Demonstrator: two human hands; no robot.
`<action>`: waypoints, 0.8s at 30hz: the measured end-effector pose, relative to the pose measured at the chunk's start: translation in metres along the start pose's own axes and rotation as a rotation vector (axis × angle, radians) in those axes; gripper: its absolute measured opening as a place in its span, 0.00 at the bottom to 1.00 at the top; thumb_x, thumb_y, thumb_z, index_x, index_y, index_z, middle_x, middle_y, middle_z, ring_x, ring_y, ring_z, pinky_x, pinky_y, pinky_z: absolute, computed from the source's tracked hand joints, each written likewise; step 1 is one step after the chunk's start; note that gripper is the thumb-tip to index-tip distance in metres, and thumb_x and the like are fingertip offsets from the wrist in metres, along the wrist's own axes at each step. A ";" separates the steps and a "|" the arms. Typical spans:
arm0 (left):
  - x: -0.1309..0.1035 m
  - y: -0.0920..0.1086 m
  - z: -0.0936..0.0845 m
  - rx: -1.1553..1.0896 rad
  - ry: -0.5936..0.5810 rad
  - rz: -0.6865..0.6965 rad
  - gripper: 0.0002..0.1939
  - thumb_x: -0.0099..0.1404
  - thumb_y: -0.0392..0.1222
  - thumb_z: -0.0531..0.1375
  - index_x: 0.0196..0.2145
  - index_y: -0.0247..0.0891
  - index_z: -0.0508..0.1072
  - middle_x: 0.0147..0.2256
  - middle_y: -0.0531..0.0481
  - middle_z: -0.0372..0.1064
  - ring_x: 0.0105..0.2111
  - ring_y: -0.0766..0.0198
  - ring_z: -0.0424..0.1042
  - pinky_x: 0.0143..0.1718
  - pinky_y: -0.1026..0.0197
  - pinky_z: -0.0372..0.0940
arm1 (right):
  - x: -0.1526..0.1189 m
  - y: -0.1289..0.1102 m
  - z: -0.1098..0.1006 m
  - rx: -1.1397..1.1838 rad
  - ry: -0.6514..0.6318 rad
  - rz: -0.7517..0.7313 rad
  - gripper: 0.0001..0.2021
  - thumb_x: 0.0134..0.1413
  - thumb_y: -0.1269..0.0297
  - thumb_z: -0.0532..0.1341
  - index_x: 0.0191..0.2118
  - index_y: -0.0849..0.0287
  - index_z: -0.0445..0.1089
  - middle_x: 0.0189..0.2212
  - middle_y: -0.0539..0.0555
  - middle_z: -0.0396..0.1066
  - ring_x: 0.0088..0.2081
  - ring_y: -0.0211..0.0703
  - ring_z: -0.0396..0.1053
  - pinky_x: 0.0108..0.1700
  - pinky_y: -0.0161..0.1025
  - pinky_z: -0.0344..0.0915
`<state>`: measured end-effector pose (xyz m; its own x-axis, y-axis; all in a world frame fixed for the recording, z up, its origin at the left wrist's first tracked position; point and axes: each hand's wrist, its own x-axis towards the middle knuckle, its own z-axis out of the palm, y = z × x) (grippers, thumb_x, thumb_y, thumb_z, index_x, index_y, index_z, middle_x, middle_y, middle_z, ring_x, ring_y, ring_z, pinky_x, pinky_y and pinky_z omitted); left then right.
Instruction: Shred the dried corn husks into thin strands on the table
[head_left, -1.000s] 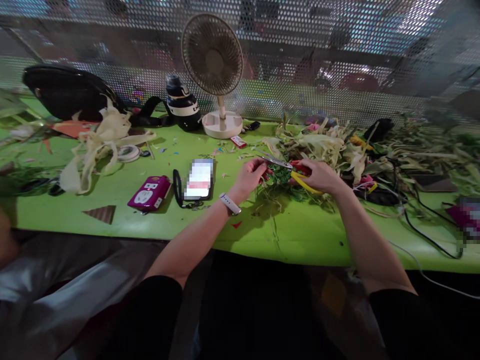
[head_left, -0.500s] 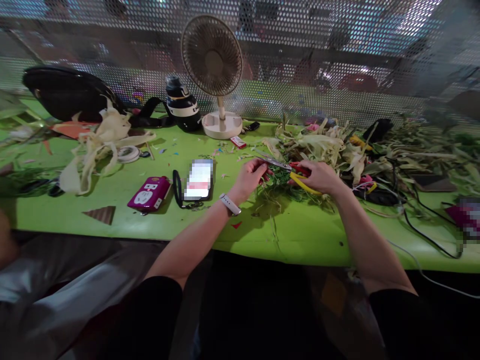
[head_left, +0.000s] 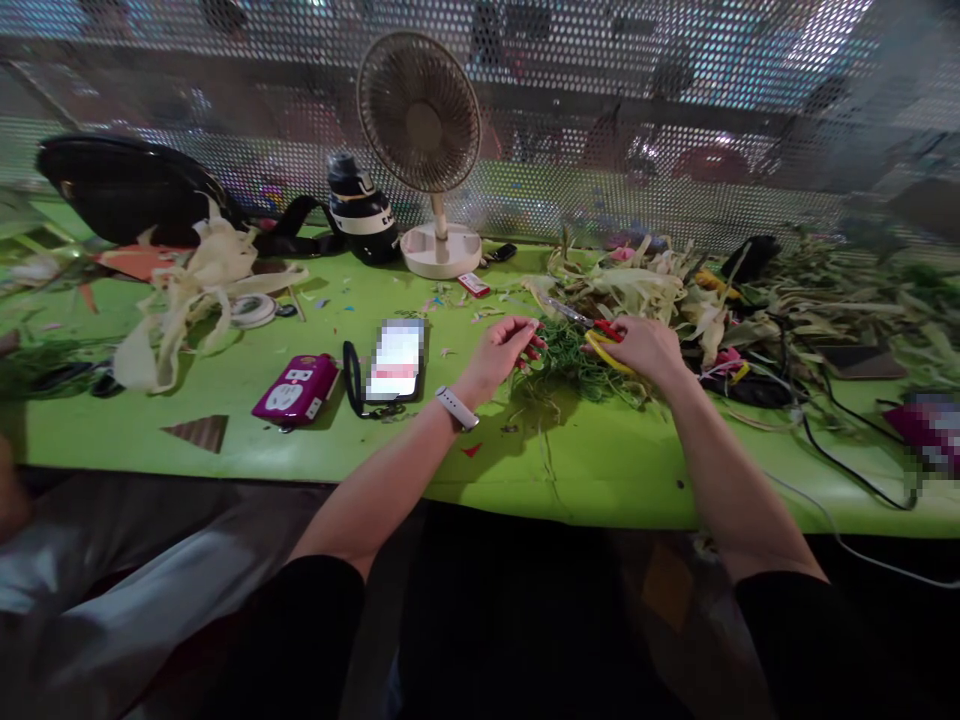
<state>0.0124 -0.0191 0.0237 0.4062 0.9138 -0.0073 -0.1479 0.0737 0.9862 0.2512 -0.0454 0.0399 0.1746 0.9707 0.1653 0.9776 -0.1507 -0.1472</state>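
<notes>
My right hand [head_left: 646, 350] is closed on scissors [head_left: 600, 332] with red and yellow handles, their blades pointing up and left. Left of them, my left hand [head_left: 499, 352] has its thumb and fingers pressed together; whatever is between them is too small to make out. A tangle of green strands [head_left: 574, 360] lies on the green table [head_left: 480, 480] between and under my hands. Behind it is a heap of pale dried husks [head_left: 649, 290].
A fan [head_left: 441, 250] and a black bottle [head_left: 362, 215] stand at the back. Left of my left hand lie a phone [head_left: 395, 358], a magenta case [head_left: 296, 390] and husks [head_left: 202, 275]. Cables [head_left: 847, 465] run along the right. Another person's legs [head_left: 180, 560] show at lower left.
My right hand and the scissors have moved slightly up and away from my left hand, and the blades no longer reach its fingertips. The left hand has barely moved.
</notes>
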 end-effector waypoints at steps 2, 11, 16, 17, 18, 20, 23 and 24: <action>0.001 -0.002 -0.001 -0.002 -0.025 -0.004 0.05 0.66 0.40 0.58 0.38 0.36 0.72 0.31 0.50 0.74 0.25 0.74 0.71 0.22 0.71 0.60 | 0.003 0.007 0.006 -0.006 0.024 0.008 0.23 0.46 0.39 0.60 0.32 0.56 0.74 0.25 0.57 0.72 0.28 0.48 0.67 0.27 0.39 0.57; -0.003 -0.002 0.005 -0.012 -0.054 0.009 0.10 0.64 0.44 0.62 0.38 0.36 0.69 0.32 0.49 0.76 0.27 0.72 0.73 0.25 0.70 0.63 | -0.004 -0.007 0.004 0.395 0.261 -0.134 0.14 0.55 0.56 0.57 0.37 0.57 0.76 0.38 0.58 0.76 0.39 0.49 0.72 0.42 0.45 0.66; -0.004 -0.002 0.005 -0.025 -0.072 -0.014 0.13 0.63 0.47 0.63 0.35 0.36 0.66 0.31 0.49 0.76 0.27 0.71 0.74 0.26 0.69 0.65 | -0.013 -0.054 -0.003 0.674 0.129 -0.353 0.15 0.56 0.53 0.58 0.37 0.59 0.76 0.35 0.56 0.77 0.36 0.45 0.71 0.39 0.41 0.66; -0.003 -0.002 0.004 -0.028 -0.068 -0.012 0.13 0.63 0.47 0.63 0.35 0.36 0.66 0.31 0.50 0.76 0.27 0.71 0.74 0.26 0.69 0.66 | -0.013 -0.061 -0.003 0.692 0.116 -0.377 0.14 0.56 0.54 0.59 0.35 0.59 0.76 0.34 0.56 0.76 0.35 0.44 0.71 0.39 0.40 0.66; -0.002 -0.002 0.003 -0.031 -0.062 -0.008 0.13 0.63 0.47 0.63 0.35 0.36 0.66 0.31 0.50 0.76 0.26 0.71 0.74 0.26 0.69 0.66 | -0.012 -0.067 -0.003 0.704 0.114 -0.390 0.14 0.56 0.55 0.59 0.34 0.59 0.76 0.32 0.55 0.76 0.34 0.44 0.71 0.38 0.40 0.66; -0.001 -0.003 0.000 -0.037 -0.046 0.004 0.12 0.63 0.46 0.62 0.35 0.36 0.66 0.30 0.50 0.76 0.25 0.71 0.74 0.26 0.68 0.66 | -0.010 -0.074 -0.002 0.732 0.118 -0.396 0.13 0.56 0.55 0.59 0.33 0.59 0.76 0.31 0.55 0.76 0.33 0.43 0.70 0.37 0.39 0.65; 0.000 -0.003 -0.001 -0.027 -0.021 0.011 0.10 0.64 0.44 0.62 0.35 0.36 0.66 0.30 0.50 0.75 0.24 0.71 0.73 0.25 0.68 0.67 | -0.007 -0.077 0.003 0.775 0.113 -0.383 0.14 0.55 0.53 0.60 0.33 0.59 0.75 0.31 0.55 0.76 0.32 0.43 0.70 0.36 0.39 0.66; -0.001 -0.003 0.000 -0.021 -0.017 0.007 0.10 0.64 0.44 0.62 0.35 0.36 0.67 0.30 0.50 0.75 0.24 0.71 0.73 0.25 0.69 0.67 | -0.006 -0.077 0.005 0.787 0.111 -0.377 0.14 0.55 0.52 0.60 0.33 0.59 0.75 0.30 0.54 0.76 0.32 0.42 0.70 0.36 0.39 0.66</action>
<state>0.0125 -0.0198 0.0207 0.4201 0.9075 0.0029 -0.1695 0.0754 0.9826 0.1741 -0.0388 0.0451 -0.0928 0.8997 0.4265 0.6145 0.3888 -0.6865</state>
